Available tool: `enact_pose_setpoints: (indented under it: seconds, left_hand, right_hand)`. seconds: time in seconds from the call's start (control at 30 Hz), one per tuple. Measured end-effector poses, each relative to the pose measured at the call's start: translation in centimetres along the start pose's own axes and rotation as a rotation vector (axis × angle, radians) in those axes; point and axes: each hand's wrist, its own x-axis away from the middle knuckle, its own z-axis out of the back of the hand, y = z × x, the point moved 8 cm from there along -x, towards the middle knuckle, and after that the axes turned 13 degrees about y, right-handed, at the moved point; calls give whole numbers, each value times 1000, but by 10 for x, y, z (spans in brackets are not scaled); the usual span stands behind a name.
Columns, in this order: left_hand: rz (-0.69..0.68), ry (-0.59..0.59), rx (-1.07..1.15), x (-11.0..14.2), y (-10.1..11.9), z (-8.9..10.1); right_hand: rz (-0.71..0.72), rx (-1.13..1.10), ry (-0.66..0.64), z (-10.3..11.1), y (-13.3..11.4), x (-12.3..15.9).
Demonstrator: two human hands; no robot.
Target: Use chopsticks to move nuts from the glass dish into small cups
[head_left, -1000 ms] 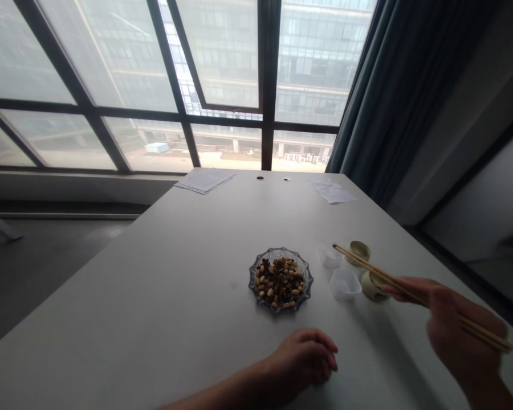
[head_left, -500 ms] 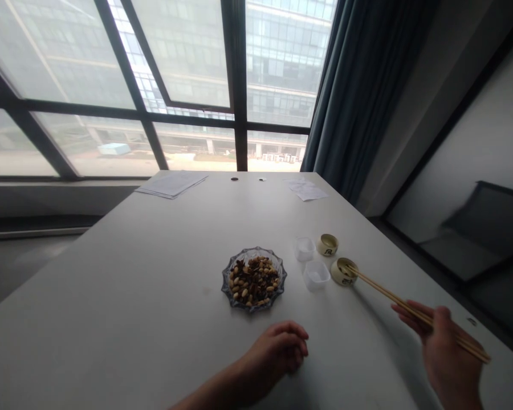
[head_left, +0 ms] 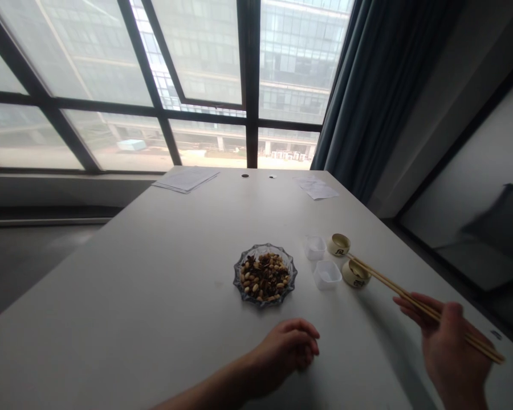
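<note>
Gripping the chopsticks well back toward their thick ends, the right hand stood out to the right of the near cup. The sticks lay almost side by side, with only a narrow gap, and slanted over that cup toward the foot of the far cup. Whether their tips pinched anything could not be told, nor whether the shafts touched the near cup's rim.

Small, light-looking cups made the likeliest trouble. A low sweep of the shafts could have caught the near rim and tipped or slid it; a push forward could have jabbed the far one. The near box and the far box stood just left of the cups, so one knock could have carried into another.

So long a reach from the fingers magnified any wobble, and crossed tips could have let a smooth, round piece shoot out and roll across the table. The nuts sat heaped in the glass bowl, left of the boxes; careless prodding there could have spilled some.

Near the bowl, the left hand lay loosely curled, nothing visible in it. It steadied neither cup, so a nudge would probably have met little resistance.
</note>
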Motion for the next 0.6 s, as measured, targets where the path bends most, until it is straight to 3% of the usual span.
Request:
enact_pose_setpoints:
  seconds: [0.13, 0.37, 0.47, 0.6]
  left_hand:
    - [5, 3, -9, 0, 0, 0]
    - [9, 20, -26, 0, 1, -1]
    - [11, 17, -23, -1, 0, -1]
    - [14, 6, -14, -3, -2, -1]
  right_hand:
    - [54, 26, -207, -50, -13, 25]
    - [123, 63, -597, -138, -15, 92]
    - [124, 54, -737, -162, -10, 112]
    - [126, 31, -926, -179, 2, 130]
